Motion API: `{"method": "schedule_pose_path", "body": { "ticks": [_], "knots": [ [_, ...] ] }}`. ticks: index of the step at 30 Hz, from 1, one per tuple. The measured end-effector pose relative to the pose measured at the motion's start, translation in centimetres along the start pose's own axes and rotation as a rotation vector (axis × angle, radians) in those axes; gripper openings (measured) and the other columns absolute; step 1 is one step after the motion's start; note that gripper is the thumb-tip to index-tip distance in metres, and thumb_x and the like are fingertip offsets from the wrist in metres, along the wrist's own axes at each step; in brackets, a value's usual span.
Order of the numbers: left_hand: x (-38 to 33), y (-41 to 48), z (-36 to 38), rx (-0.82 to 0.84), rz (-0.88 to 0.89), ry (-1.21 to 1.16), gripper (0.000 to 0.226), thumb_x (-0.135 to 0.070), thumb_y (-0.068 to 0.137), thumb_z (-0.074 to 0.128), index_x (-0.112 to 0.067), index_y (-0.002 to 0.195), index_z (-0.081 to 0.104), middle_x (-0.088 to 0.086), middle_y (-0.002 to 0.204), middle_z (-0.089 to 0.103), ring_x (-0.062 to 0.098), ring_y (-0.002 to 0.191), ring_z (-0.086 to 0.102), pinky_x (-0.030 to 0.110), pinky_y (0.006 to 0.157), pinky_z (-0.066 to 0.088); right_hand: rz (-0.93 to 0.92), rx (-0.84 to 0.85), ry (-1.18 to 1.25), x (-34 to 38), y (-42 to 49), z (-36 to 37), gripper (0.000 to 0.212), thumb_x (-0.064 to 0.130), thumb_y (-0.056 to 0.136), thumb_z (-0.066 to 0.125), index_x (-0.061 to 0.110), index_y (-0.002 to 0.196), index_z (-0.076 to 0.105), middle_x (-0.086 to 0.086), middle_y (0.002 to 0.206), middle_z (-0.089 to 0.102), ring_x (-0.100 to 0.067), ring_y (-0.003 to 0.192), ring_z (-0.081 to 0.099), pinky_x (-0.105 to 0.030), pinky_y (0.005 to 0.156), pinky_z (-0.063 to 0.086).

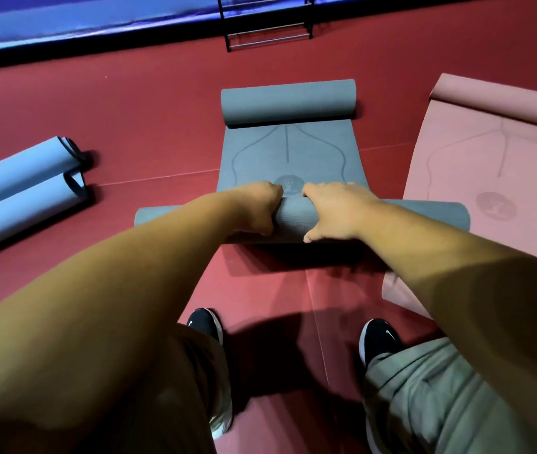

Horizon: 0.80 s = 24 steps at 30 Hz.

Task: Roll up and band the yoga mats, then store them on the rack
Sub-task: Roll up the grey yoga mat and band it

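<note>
Shoes (205, 324): two black ones stood nearest, on the red floor.
Hands: left hand (257, 208) and right hand (336, 211) both gripped the near roll of the grey mat (288, 158), in the middle.
Done: two blue mats (18, 173) lay rolled at the left; bands too hard to see.
Left: finishing one grey mat, rolling one flat pink mat (489, 165) at the right, filling one far rack (268, 27).

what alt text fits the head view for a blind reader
The left hand and right hand grip the near rolled end of a grey yoga mat on a red floor. Two rolled blue mats lie to the left, a pink mat lies mostly unrolled to the right, and a black rack stands beyond.
</note>
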<state>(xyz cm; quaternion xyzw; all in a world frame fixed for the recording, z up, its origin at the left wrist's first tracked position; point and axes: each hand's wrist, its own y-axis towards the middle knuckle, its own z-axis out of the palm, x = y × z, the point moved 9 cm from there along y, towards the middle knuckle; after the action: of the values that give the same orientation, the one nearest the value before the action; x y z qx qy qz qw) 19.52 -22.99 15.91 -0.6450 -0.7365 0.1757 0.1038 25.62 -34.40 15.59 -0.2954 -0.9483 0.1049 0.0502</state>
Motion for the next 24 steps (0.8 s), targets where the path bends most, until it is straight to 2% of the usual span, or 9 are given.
{"method": "schedule_pose_path", "body": {
  "ticks": [2, 5, 7, 9, 12, 15, 17, 20, 24],
  "knots": [
    [-0.1, -0.1, -0.1, 0.047, 0.001, 0.013, 0.046, -0.027, 0.077, 0.086, -0.015, 0.108, 0.054, 0.006, 0.107, 0.058, 0.027, 0.092, 0.054, 0.031, 0.072, 0.041, 0.000, -0.015, 0.004, 0.3, -0.1, -0.1, 0.073, 0.062, 0.073, 0.084, 0.024, 0.123, 0.048, -0.002, 0.123, 0.067, -0.033, 0.113, 0.066, -0.043, 0.082, 0.049],
    [-0.3, -0.3, -0.5, 0.055, 0.001, 0.041, 0.046, -0.031, 0.076, 0.086, -0.016, 0.106, 0.054, 0.005, 0.105, 0.061, 0.028, 0.092, 0.058, 0.034, 0.072, 0.047, 0.036, 0.058, 0.108, -0.2, 0.1, 0.3, 0.053, 0.050, 0.076, 0.083, 0.026, 0.110, 0.050, -0.006, 0.114, 0.068, -0.033, 0.095, 0.062, -0.038, 0.072, 0.047],
    [-0.5, -0.5, -1.0, 0.001, 0.008, 0.067, 0.046, -0.034, 0.076, 0.083, -0.018, 0.105, 0.051, 0.007, 0.110, 0.064, 0.030, 0.094, 0.061, 0.038, 0.076, 0.052, 0.031, 0.088, 0.185, -0.2, 0.1, 0.1, 0.049, 0.045, 0.076, 0.083, 0.024, 0.112, 0.057, -0.006, 0.116, 0.069, -0.031, 0.094, 0.061, -0.038, 0.076, 0.051],
    [-1.1, -0.9, -1.9, -0.113, 0.032, 0.132, 0.048, -0.042, 0.081, 0.079, -0.019, 0.109, 0.049, 0.008, 0.119, 0.063, 0.032, 0.104, 0.063, 0.039, 0.080, 0.049, 0.035, 0.106, 0.248, -0.4, 0.0, -0.3, 0.051, 0.041, 0.077, 0.083, 0.021, 0.119, 0.061, -0.005, 0.120, 0.069, -0.030, 0.102, 0.064, -0.038, 0.085, 0.054],
    [-1.8, -1.4, -2.5, -0.236, 0.044, 0.250, 0.067, -0.059, 0.079, 0.080, -0.018, 0.121, 0.049, 0.005, 0.126, 0.062, 0.033, 0.117, 0.062, 0.045, 0.089, 0.046, 0.068, 0.143, 0.332, -1.2, -0.1, -0.4, 0.046, 0.045, 0.071, 0.084, 0.025, 0.106, 0.063, 0.000, 0.106, 0.071, -0.025, 0.093, 0.066, -0.037, 0.082, 0.056],
    [-1.6, -1.2, -2.4, -0.238, 0.007, 0.259, 0.068, -0.063, 0.073, 0.084, -0.022, 0.107, 0.041, 0.003, 0.117, 0.066, 0.032, 0.108, 0.066, 0.040, 0.077, 0.044, 0.070, 0.178, 0.358, -1.2, -0.1, 0.1, 0.054, 0.054, 0.065, 0.086, 0.025, 0.105, 0.063, 0.004, 0.101, 0.071, -0.021, 0.089, 0.067, -0.037, 0.081, 0.057],
    [-1.1, -1.1, -2.2, -0.185, -0.008, 0.188, 0.060, -0.056, 0.077, 0.082, -0.023, 0.103, 0.039, 0.003, 0.109, 0.067, 0.032, 0.098, 0.065, 0.038, 0.071, 0.044, 0.048, 0.162, 0.326, -0.8, -0.1, 0.2, 0.059, 0.056, 0.069, 0.088, 0.025, 0.110, 0.060, 0.001, 0.109, 0.070, -0.024, 0.094, 0.065, -0.038, 0.082, 0.054],
    [-0.4, -1.1, -1.9, -0.079, -0.014, 0.093, 0.050, -0.047, 0.075, 0.084, -0.021, 0.105, 0.053, 0.003, 0.104, 0.066, 0.028, 0.087, 0.058, 0.037, 0.072, 0.047, 0.017, 0.084, 0.232, -0.4, -0.1, -0.5, 0.081, 0.062, 0.070, 0.087, 0.026, 0.133, 0.050, 0.000, 0.130, 0.064, -0.029, 0.113, 0.063, -0.041, 0.089, 0.051],
    [0.6, -0.8, -1.2, 0.061, -0.044, -0.010, 0.050, -0.040, 0.070, 0.089, -0.020, 0.110, 0.066, 0.005, 0.105, 0.070, 0.028, 0.091, 0.063, 0.034, 0.074, 0.051, -0.007, 0.032, 0.091, 0.3, -0.4, -0.5, 0.095, 0.067, 0.064, 0.087, 0.030, 0.138, 0.041, 0.002, 0.137, 0.059, -0.032, 0.123, 0.061, -0.045, 0.091, 0.050]
  ]
}}
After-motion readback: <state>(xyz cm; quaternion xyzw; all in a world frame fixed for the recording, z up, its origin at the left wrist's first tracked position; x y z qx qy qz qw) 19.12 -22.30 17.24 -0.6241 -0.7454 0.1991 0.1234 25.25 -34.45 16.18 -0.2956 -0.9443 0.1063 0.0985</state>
